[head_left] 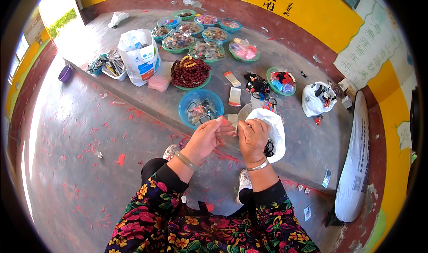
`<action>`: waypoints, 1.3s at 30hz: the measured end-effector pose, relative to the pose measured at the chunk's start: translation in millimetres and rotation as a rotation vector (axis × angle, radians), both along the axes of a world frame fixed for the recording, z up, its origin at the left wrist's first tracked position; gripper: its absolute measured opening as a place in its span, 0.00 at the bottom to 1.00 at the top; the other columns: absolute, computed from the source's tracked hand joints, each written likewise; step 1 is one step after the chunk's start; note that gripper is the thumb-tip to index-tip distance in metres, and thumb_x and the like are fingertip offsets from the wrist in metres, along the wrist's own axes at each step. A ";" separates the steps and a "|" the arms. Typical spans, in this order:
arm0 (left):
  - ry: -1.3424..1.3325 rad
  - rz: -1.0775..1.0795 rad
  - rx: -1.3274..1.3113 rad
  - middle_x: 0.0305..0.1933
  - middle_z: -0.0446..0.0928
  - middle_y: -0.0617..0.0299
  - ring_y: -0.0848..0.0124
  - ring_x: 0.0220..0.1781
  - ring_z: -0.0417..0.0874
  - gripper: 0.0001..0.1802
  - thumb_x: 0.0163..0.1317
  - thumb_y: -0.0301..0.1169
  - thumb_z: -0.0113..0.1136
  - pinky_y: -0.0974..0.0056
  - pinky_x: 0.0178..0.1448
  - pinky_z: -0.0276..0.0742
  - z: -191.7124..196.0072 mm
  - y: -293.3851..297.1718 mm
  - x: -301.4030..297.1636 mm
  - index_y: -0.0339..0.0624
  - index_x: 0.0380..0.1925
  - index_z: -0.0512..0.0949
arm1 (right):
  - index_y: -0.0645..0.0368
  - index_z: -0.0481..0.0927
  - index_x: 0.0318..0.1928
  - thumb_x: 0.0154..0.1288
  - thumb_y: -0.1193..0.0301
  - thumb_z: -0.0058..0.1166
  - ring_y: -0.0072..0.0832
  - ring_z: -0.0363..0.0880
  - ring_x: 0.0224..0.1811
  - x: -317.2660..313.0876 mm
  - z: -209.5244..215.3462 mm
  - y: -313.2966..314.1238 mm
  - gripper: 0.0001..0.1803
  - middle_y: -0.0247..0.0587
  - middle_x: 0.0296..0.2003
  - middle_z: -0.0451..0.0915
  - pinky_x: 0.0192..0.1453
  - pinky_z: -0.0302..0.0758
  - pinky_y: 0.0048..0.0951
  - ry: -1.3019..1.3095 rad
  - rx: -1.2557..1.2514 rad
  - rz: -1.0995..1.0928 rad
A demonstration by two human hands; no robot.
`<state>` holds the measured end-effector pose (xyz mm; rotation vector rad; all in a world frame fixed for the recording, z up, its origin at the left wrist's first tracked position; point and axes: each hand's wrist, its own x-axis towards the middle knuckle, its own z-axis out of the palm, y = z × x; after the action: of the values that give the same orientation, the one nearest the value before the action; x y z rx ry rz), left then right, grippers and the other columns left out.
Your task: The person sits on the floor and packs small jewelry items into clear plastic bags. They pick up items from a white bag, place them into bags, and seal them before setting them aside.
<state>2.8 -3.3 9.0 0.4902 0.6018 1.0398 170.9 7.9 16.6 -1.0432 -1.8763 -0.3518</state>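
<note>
Head view: left hand (210, 136) and right hand (254, 136) near each other, fingertips facing; cannot tell if either grip is clamped. Blue basin (200, 94) just beyond left, white bag (277, 135) beside right.

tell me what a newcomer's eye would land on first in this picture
Probably the heap of dark red beads, topped with yellow beads, above and left of the picture's centre. Behind it, a cluster of round basins filled with small goods would likely draw notice. Nearer, the left hand and right hand work close together beside an open white bag.
</note>
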 end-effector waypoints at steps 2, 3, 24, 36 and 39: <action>-0.023 -0.006 0.001 0.44 0.78 0.55 0.70 0.44 0.79 0.16 0.67 0.39 0.46 0.70 0.39 0.72 -1.3 0.4 -2.3 0.38 0.44 0.73 | 0.54 0.80 0.31 0.41 0.76 0.63 0.31 0.73 0.38 -1.2 1.8 -0.9 0.12 0.31 0.31 0.74 0.42 0.65 0.35 -0.029 0.030 -0.017; -0.031 -0.006 -0.003 0.43 0.78 0.54 0.70 0.44 0.79 0.15 0.66 0.38 0.47 0.70 0.38 0.72 0.0 0.4 -3.0 0.38 0.43 0.74 | 0.54 0.80 0.31 0.41 0.76 0.63 0.31 0.73 0.38 -1.7 1.8 -1.3 0.12 0.31 0.31 0.74 0.43 0.65 0.35 -0.032 0.027 -0.019; -0.075 -0.011 -0.099 0.34 0.79 0.52 0.62 0.37 0.83 0.06 0.59 0.25 0.55 0.78 0.24 0.68 -8.0 6.7 -13.4 0.36 0.37 0.75 | 0.54 0.81 0.35 0.43 0.75 0.59 0.28 0.74 0.40 -1.9 -0.7 -2.7 0.13 0.31 0.35 0.74 0.44 0.65 0.33 -0.202 0.092 0.145; 0.144 0.117 0.064 0.30 0.80 0.57 0.69 0.33 0.83 0.03 0.58 0.25 0.57 0.79 0.21 0.65 0.6 8.6 -11.0 0.40 0.32 0.75 | 0.58 0.65 0.60 0.55 0.63 0.59 0.29 0.75 0.47 11.7 -4.8 10.4 0.32 0.39 0.45 0.76 0.47 0.70 0.30 0.817 -0.833 0.361; 0.240 0.078 0.117 0.29 0.80 0.58 0.72 0.32 0.83 0.03 0.58 0.25 0.57 0.79 0.21 0.64 -2.1 6.6 -8.2 0.40 0.32 0.75 | 0.63 0.68 0.56 0.60 0.59 0.56 0.23 0.78 0.39 15.9 2.8 9.2 0.28 0.41 0.42 0.79 0.38 0.72 0.21 1.418 -1.269 0.530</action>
<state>-5.3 3.3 6.9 0.7059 0.7804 1.1029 186.8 17.0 19.4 -0.9545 -0.7539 1.6544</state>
